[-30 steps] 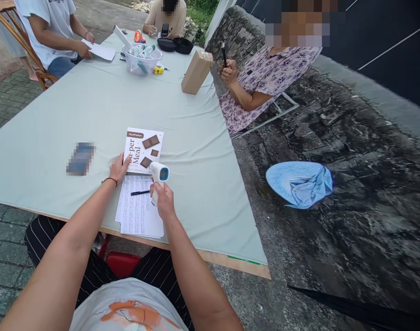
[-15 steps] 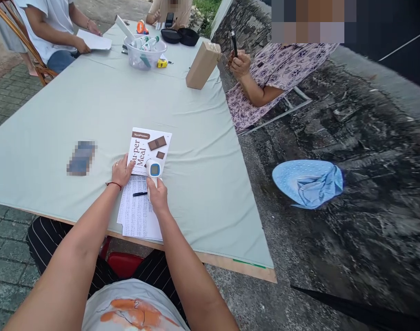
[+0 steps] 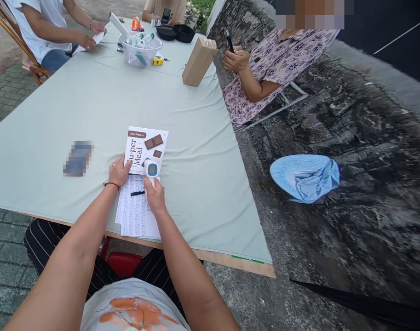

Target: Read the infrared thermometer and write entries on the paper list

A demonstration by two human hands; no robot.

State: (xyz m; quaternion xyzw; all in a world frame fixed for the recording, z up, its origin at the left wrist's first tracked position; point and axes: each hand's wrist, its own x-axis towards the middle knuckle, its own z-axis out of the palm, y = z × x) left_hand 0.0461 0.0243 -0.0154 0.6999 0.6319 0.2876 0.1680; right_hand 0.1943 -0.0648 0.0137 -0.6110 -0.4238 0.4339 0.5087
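My left hand (image 3: 119,171) grips the left edge of a flat white Su-per Meal box (image 3: 148,145), thumb on its front, where brown chocolate pieces are printed. In my right hand (image 3: 154,195) is a white infrared thermometer (image 3: 151,170), its blue-rimmed screen facing me. Its head overlaps the box's lower right corner in view; whether the two touch I cannot tell. Printed sheets (image 3: 135,216) covered in small writing lie below, partly under my right hand. A black pen (image 3: 137,193) rests on them, its right end hidden by the thermometer or hand.
Left on the cloth-covered table (image 3: 40,151) is a blurred-out dark rectangle (image 3: 77,158). Farther back stand a plastic basket (image 3: 140,57) with bottles, a yellow tape measure (image 3: 158,60), a black case (image 3: 175,33) and a cardboard box (image 3: 199,62). Several people sit around.
The person at the far left has raised and tilted the paper, now in both hands. My view has shifted slightly; my hands keep their hold on the box and thermometer.
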